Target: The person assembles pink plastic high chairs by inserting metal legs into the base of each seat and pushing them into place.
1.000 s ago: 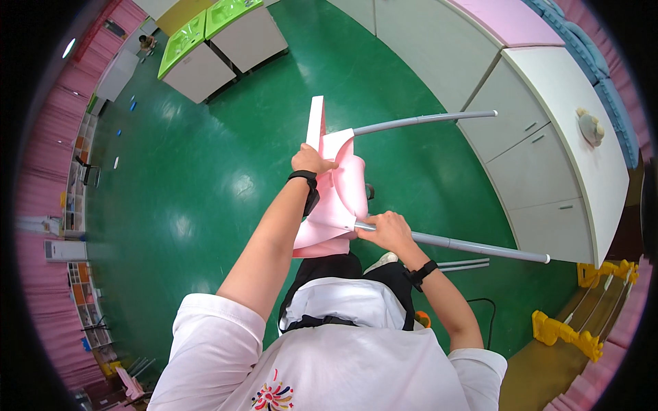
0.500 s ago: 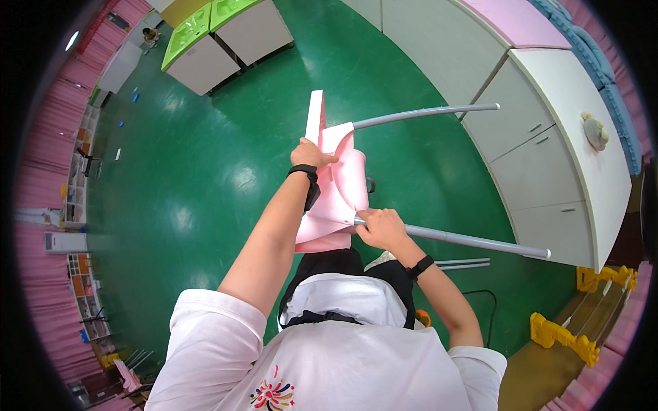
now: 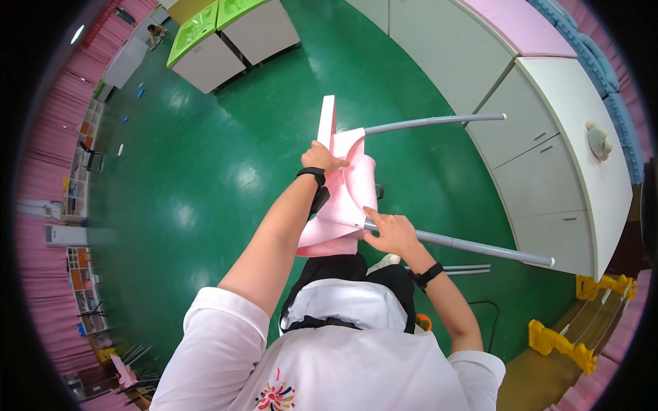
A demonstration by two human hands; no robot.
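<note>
In front of me is a curved pink plastic piece (image 3: 359, 179), resembling a small chair turned on its side. Two grey tube legs, a far one (image 3: 439, 122) and a near one (image 3: 466, 244), run out from it to the right, with pale caps on their ends. My left hand (image 3: 325, 159) grips its left side, below an upright pink strip, thumb laid across the top; the other fingers are partly hidden. My right hand (image 3: 395, 234) is at the root of the near leg, index finger and thumb apart on either side of the tube.
White cabinets (image 3: 541, 175) line the right side, a small plush toy (image 3: 598, 141) on top. White units with green tops (image 3: 195, 31) stand far left. Two grey tubes (image 3: 466, 270) lie low beside my right wrist. Yellow-ended racks (image 3: 562, 346) sit lower right. A person (image 3: 157, 34) crouches far off.
My right fingers have loosened from the near leg, index finger and thumb spreading apart. My left hand keeps its hold. The pink piece has shifted slightly right in view.
</note>
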